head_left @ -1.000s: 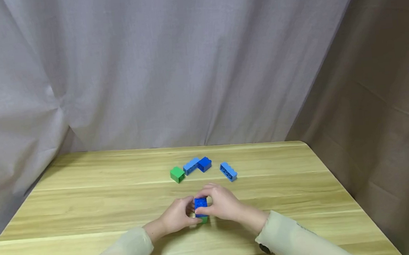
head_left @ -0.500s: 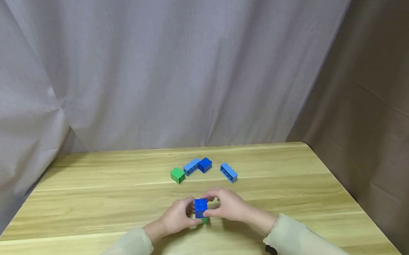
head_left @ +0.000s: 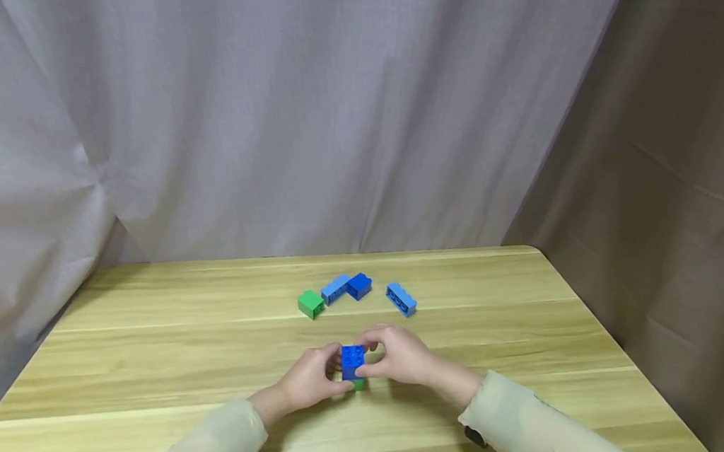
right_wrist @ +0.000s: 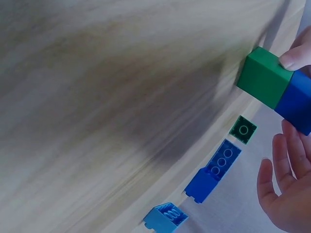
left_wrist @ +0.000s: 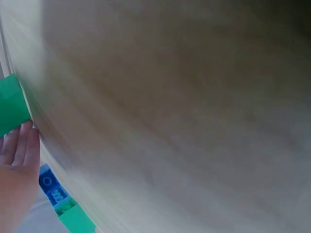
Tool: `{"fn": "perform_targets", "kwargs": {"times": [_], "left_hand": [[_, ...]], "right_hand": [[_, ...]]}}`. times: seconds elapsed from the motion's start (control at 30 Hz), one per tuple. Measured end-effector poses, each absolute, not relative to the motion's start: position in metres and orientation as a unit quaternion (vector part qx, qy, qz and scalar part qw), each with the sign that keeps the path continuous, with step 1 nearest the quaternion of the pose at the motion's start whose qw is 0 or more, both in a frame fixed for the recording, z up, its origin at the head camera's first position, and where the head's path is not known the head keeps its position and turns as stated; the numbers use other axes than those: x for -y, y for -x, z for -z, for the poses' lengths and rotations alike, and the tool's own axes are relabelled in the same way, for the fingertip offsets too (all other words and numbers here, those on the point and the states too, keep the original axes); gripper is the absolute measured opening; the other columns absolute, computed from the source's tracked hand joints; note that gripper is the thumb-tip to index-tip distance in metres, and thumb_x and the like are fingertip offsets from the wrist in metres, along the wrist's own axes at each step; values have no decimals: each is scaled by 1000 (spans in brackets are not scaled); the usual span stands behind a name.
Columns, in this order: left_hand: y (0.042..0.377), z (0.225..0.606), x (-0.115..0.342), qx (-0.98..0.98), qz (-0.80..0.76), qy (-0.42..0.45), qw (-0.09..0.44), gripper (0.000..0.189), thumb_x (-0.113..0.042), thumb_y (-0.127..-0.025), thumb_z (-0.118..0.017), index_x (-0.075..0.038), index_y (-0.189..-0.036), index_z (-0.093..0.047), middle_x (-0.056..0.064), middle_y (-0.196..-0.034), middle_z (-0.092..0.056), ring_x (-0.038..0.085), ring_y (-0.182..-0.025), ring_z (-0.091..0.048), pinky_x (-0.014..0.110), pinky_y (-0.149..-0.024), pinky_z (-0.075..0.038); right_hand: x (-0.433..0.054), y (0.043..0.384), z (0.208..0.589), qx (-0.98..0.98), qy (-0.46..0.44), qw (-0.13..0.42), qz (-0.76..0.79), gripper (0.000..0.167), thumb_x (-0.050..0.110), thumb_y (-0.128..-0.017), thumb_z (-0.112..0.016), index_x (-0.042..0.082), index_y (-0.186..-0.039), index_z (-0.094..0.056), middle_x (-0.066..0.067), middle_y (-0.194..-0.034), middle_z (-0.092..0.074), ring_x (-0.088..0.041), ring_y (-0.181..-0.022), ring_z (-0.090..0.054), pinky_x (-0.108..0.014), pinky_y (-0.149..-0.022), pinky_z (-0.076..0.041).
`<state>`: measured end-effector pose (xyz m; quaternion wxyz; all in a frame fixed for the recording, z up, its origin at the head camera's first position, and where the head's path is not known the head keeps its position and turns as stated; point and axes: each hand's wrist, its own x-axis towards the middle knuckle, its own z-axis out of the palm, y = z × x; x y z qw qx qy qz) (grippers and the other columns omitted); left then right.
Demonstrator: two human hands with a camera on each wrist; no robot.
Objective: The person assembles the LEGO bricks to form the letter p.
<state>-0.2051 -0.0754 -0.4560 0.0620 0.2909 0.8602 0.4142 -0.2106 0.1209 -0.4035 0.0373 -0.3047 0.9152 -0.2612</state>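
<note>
A blue toy brick (head_left: 352,357) with studs on top sits on a green toy brick (right_wrist: 266,77), which stands on the table. My left hand (head_left: 309,379) grips the green brick from the left, its thumb at the front near the base. From the right, my right hand (head_left: 403,356) holds the blue brick between the thumb at its front and fingers at the back edge. The left wrist view shows the green brick (left_wrist: 12,104) at the edge, with left fingers (left_wrist: 20,145) against it. In the right wrist view the blue brick (right_wrist: 297,102) is partly cut off.
Farther back on the wooden table (head_left: 173,340) lie a green brick (head_left: 311,304), a light blue brick (head_left: 336,290) touching a dark blue one (head_left: 360,286), and another light blue brick (head_left: 401,299) on its side. A grey curtain (head_left: 277,119) hangs behind the table.
My right hand's fingers have shifted from over the blue brick to its right side, so its studs show more. The left hand keeps its place on the green brick.
</note>
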Motion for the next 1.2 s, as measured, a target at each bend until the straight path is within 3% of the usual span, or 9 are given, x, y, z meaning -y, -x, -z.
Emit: {"fn": "perform_targets", "kwargs": {"times": [0.17,0.43,0.77,0.97,1.2], "left_hand": [[203,450,73,-863,-402,-300,56,34,-22,-80,-74,-6,-105,-58,5,-96,-69,15,-88,-65,25,-81,-53],[203,448,72,-860,-405,-304,52,24,-24,-82,-72,-9,-98,-62,0,-90,-68,5,-80,-60,17,-73,-51],[205,451,72,-853,-415,-311,53,27,-25,-83,-71,-5,-100,-63,4,-91,-69,10,-81,-64,18,-74,-53],[206,452,72,-854,-416,-308,55,29,-24,-82,-72,-4,-100,-62,6,-92,-70,15,-83,-65,19,-75,-54],[205,453,71,-862,-412,-290,59,31,-24,-80,-74,-3,-100,-62,5,-91,-69,14,-83,-64,19,-75,-53]], "right_hand": [[-123,210,402,-919,305,37,248,33,32,-76,-77,13,-101,-69,4,-91,-66,-10,-85,-55,-21,-72,-46],[-123,210,403,-915,302,46,263,31,30,-76,-77,13,-101,-69,4,-92,-66,-9,-85,-54,-20,-72,-45],[-123,211,403,-896,290,87,324,31,23,-77,-77,9,-103,-67,1,-92,-67,-12,-83,-53,-20,-67,-44],[-130,216,402,-876,291,122,364,40,25,-80,-74,3,-112,-62,-4,-95,-65,-15,-87,-56,-22,-72,-48],[-149,238,397,-882,200,73,420,38,23,-87,-66,-2,-115,-60,-12,-99,-66,-17,-89,-59,-26,-77,-50]]}}
